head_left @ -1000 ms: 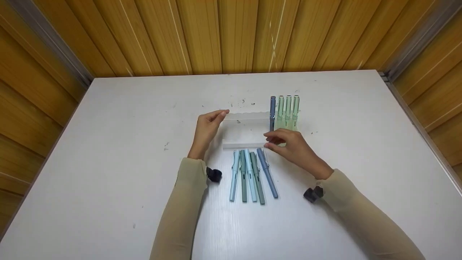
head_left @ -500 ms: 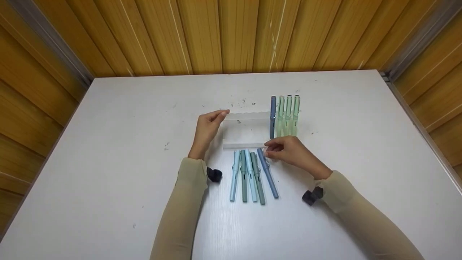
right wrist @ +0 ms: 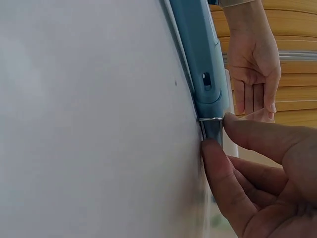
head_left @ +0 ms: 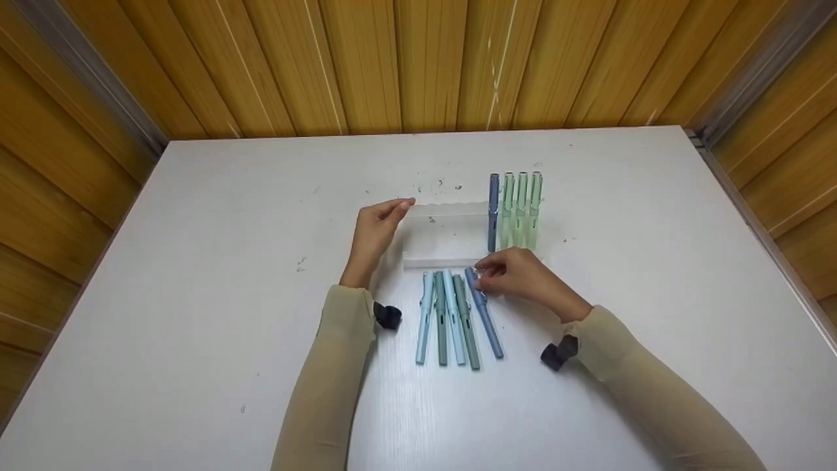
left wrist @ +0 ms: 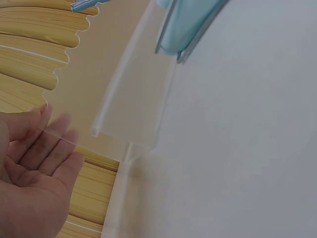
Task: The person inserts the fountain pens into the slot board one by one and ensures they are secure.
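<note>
My left hand [head_left: 379, 229] pinches the left back corner of a clear plastic pen stand [head_left: 444, 263]; its scalloped edge shows in the left wrist view. My right hand [head_left: 520, 278] holds the cap end of a blue pen [head_left: 490, 327] between thumb and index finger. That pen lies slanted on the table in front of the stand. In the right wrist view, the fingertips sit on both sides of its cap [right wrist: 213, 130], by the metal clip. At the stand's right end, a darker blue pen [head_left: 493, 209] and three light green pens [head_left: 522, 203] stand upright.
Left of the gripped pen lie two light blue pens [head_left: 424, 327] and two dark green pens [head_left: 443, 327], side by side with caps toward the stand. The white table [head_left: 229, 294] meets a yellow wood-panelled wall [head_left: 366, 65] at the back.
My right hand has come down from the stand's front, near the upright blue pen, to the cap of the lying blue pen. The left hand has stayed at the stand's corner.
</note>
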### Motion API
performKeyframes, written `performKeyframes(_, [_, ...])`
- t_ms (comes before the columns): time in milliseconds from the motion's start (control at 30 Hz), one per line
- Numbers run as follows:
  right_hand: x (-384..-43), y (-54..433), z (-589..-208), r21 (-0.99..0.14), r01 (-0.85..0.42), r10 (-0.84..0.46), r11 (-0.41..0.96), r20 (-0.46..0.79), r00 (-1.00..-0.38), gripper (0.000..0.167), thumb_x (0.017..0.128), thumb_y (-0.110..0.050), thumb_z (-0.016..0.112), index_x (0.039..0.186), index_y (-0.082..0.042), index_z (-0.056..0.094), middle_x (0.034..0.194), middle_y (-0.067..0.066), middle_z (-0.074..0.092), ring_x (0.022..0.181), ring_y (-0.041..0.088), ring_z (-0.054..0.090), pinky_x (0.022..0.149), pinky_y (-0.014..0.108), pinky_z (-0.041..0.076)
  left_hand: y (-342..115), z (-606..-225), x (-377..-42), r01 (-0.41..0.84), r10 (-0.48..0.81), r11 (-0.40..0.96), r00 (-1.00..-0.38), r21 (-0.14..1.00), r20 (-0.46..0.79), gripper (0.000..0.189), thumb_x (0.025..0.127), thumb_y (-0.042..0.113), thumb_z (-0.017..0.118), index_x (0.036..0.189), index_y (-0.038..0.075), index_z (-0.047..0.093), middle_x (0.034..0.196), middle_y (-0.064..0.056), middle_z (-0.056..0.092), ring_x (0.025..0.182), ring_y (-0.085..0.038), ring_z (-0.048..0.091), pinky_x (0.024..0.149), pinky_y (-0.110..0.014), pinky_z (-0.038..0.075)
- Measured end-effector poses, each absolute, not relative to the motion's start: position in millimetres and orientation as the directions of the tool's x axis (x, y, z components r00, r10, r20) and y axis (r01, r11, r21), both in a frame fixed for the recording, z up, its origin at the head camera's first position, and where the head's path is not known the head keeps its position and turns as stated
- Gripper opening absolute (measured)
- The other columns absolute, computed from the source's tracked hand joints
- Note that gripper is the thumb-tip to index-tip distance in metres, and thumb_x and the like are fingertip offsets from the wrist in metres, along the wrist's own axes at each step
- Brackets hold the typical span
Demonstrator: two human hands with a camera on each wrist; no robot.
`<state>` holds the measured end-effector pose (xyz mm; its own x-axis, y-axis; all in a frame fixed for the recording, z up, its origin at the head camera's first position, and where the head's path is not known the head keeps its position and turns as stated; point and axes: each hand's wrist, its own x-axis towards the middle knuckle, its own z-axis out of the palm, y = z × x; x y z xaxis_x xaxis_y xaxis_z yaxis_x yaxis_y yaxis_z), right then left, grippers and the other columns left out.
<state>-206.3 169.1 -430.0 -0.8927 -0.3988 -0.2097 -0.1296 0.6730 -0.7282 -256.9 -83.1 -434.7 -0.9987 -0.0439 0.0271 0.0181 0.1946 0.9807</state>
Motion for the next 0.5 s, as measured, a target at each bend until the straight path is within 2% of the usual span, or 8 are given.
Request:
performKeyframes(333, [-205.1, 162.2, -428.3, -0.736, -0.08, -0.382, 0.672, -0.253, -0.889, 0.043, 0.082, -0.022, 0.076, 0.117, 0.001, 0.067, 0.085, 0.007, 0.067, 0.071, 0.013, 0.057, 0.064, 0.024, 0.048, -83.4, -433.7, -257.2, 0.022, -0.048, 0.208, -0.998, 0.978, 0.033, 0.027, 0.096, 0.025, 0.061, 0.114, 0.008, 0.071, 0.122, -0.007, 0.068, 0.122, -0.02, 0.058, 0.105, -0.036, 0.044])
performKeyframes(500, [-205.1, 158.8, -428.0, -0.727, -0.096, -0.395, 0.68, -0.252, -0.884, 0.045, 0.081, -0.026, 0.078, 0.116, 0.0, 0.067, 0.082, 0.006, 0.066, 0.071, 0.013, 0.055, 0.064, 0.025, 0.047, -83.4, -434.9, -257.6, 0.023, -0.046, 0.212, -0.998, 0.977, 0.033, 0.026, 0.096, 0.025, 0.06, 0.114, 0.009, 0.071, 0.122, -0.007, 0.068, 0.122, -0.02, 0.058, 0.105, -0.036, 0.044])
